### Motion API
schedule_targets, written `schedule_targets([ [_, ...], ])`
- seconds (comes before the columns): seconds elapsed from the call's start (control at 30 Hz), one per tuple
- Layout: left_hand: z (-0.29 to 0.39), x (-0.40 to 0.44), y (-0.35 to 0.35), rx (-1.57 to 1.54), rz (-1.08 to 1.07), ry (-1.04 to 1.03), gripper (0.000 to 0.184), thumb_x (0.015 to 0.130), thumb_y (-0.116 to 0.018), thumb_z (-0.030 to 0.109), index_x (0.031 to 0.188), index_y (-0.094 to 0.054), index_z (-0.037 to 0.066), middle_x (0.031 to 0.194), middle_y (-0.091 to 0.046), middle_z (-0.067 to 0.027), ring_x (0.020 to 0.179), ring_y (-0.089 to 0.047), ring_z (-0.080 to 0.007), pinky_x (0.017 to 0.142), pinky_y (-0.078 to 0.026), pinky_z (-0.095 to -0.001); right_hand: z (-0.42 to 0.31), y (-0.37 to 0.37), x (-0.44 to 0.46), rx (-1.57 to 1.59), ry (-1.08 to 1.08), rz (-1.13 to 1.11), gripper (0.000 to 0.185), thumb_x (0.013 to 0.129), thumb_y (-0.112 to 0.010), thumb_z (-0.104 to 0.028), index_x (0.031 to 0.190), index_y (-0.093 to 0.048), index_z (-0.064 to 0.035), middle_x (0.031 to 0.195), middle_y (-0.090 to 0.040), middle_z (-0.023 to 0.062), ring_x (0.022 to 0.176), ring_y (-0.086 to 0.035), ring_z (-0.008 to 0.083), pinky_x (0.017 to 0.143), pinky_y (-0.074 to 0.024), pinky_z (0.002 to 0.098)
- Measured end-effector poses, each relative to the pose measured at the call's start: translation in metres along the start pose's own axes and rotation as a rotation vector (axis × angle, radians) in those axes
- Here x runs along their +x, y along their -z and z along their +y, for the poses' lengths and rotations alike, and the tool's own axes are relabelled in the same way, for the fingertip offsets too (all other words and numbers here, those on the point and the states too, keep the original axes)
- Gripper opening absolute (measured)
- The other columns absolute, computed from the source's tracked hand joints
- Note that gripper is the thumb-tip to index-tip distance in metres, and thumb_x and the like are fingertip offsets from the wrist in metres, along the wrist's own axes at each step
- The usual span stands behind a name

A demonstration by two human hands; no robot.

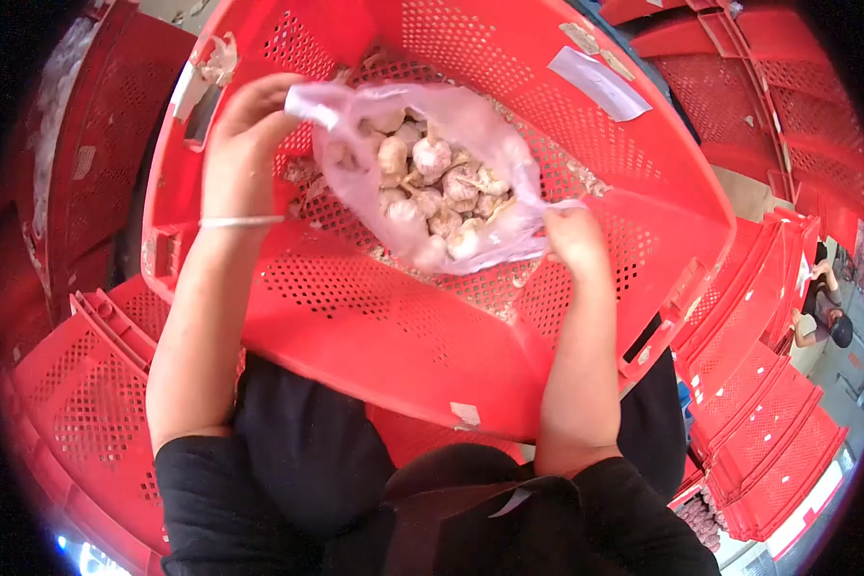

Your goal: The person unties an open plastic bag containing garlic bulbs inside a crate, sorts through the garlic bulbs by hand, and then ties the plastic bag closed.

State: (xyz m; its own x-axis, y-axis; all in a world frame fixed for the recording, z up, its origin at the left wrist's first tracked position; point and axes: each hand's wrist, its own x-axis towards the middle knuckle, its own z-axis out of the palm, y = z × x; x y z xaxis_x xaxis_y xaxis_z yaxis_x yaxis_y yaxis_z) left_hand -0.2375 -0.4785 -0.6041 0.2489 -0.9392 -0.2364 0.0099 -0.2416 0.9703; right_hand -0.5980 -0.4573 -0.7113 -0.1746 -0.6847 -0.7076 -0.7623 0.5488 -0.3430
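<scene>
A thin pinkish plastic bag (494, 144) hangs open inside a large red crate (374, 350), its mouth facing up. Several whole garlic bulbs (433, 158) fill the bag. My left hand (245, 130), with a pale band at the wrist, is closed on the bag's gathered top left corner; its fingertips are partly hidden. On the opposite side, my right hand (574, 235) pinches the bag's right edge. Between the two hands the bag is stretched wide. Loose garlic skins lie on the crate's perforated floor around the bag.
Stacked red crates (758, 384) stand to the right, more crates (91, 394) to the left. A white paper label (600, 84) sticks to the crate's far wall. Another person (821, 312) is at the far right. Garlic bulbs (701, 518) show low at the right.
</scene>
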Motion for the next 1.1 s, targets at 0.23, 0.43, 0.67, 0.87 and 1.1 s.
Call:
schedule_targets([
  [0.23, 0.035, -0.040, -0.105, 1.123, -0.608, -0.819, 0.015, 0.070, -0.058, 0.014, 0.080, -0.068, 0.008, 0.132, -0.050, -0.0094, 0.133, -0.034, -0.0294, 0.111, -0.016, -0.0546, -0.046, -0.045, -0.007, -0.309, 0.535, 0.187, 0.019, 0.077, -0.055, -0.015, 0.075, -0.069, -0.0026, 0.082, -0.065, 0.0217, 0.081, -0.064, 0.0350, 0.076, -0.0481, 0.0457],
  [0.43, -0.156, 0.026, -0.095, 1.865, -0.460, -0.970, 0.044, 0.084, -0.047, 0.020, 0.127, -0.055, 0.010, 0.153, -0.020, -0.0056, 0.143, -0.006, -0.0272, 0.112, -0.003, -0.0591, -0.064, -0.092, -0.019, -0.260, 0.378, 0.313, 0.060, 0.075, -0.067, -0.027, 0.131, -0.049, -0.0148, 0.124, -0.047, 0.0191, 0.118, -0.041, 0.0389, 0.098, -0.0254, 0.0659],
  [0.67, -0.083, 0.042, -0.048, 1.834, -0.275, -0.627, 0.038, 0.084, -0.052, 0.033, 0.120, -0.056, 0.022, 0.145, -0.031, -0.0147, 0.127, -0.039, -0.0317, 0.102, -0.030, -0.0548, -0.015, -0.054, 0.027, -0.291, 0.256, 0.694, 0.072, 0.071, -0.066, -0.008, 0.137, -0.038, -0.0155, 0.107, -0.055, 0.0248, 0.104, -0.051, 0.0423, 0.092, -0.0414, 0.0475],
  [0.87, -0.074, 0.018, -0.007, 1.586, -0.276, -0.353, 0.036, 0.083, -0.051, 0.011, 0.116, -0.052, 0.027, 0.101, -0.056, -0.0168, 0.075, -0.063, -0.0328, 0.062, -0.052, -0.0440, 0.042, -0.038, 0.055, 0.797, 0.272, 0.356, 0.051, 0.074, -0.042, 0.011, 0.123, -0.055, 0.0021, 0.110, -0.062, 0.0135, 0.094, -0.062, 0.0235, 0.081, -0.0491, 0.0300],
  [1.1, -0.073, 0.024, -0.007, 1.217, -0.268, -0.237, 0.057, 0.074, -0.056, -0.002, 0.127, -0.044, 0.015, 0.091, -0.060, -0.0223, 0.085, -0.061, -0.0398, 0.076, -0.050, -0.0463, -0.016, -0.024, 0.013, 1.652, -0.065, 0.230, 0.030, 0.089, -0.041, -0.002, 0.114, -0.052, 0.0097, 0.109, -0.059, 0.0189, 0.098, -0.061, 0.0310, 0.085, -0.0507, 0.0433],
])
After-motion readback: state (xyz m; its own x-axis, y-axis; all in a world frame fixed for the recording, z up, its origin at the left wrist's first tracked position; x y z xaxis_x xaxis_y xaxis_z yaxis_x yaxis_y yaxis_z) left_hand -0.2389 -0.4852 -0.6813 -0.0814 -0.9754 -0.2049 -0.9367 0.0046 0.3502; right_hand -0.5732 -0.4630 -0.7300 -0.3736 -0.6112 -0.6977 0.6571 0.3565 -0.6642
